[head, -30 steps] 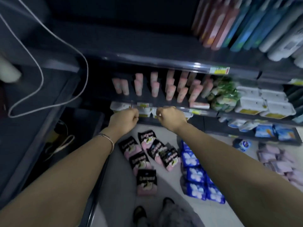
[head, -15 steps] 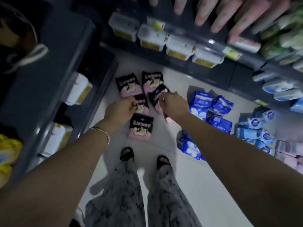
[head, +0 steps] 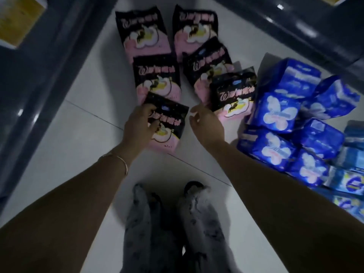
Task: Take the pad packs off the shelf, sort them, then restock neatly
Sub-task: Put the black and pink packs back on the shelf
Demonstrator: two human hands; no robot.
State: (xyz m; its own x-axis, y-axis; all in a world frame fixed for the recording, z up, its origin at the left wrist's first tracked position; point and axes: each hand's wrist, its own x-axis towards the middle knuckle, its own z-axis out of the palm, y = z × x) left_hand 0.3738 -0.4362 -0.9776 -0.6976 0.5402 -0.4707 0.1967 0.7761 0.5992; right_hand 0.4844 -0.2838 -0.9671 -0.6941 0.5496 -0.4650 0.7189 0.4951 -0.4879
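Several black-and-pink pad packs [head: 156, 77] lie on the white floor in front of me. My left hand [head: 137, 127] grips the nearest black-and-pink pack [head: 169, 125] by its left edge, fingers curled over it. My right hand [head: 206, 125] hovers just right of that pack with loosely bent fingers and holds nothing; it is close to another black-and-pink pack [head: 234, 97]. A heap of dark blue pad packs [head: 279, 113] lies to the right, with lighter blue packs [head: 348, 182] beyond it.
A dark shelf unit [head: 49, 62] runs along the left, with a yellow-labelled box [head: 17, 20] on it. Another shelf base [head: 295, 26] crosses the top right. My legs [head: 173, 229] and feet stand on the white tiled floor [head: 78, 134] below the hands.
The view has dropped from the shelf to the floor. Both hands came down from shelf height to the black-and-pink packs, and the left hand has taken hold of the nearest one.
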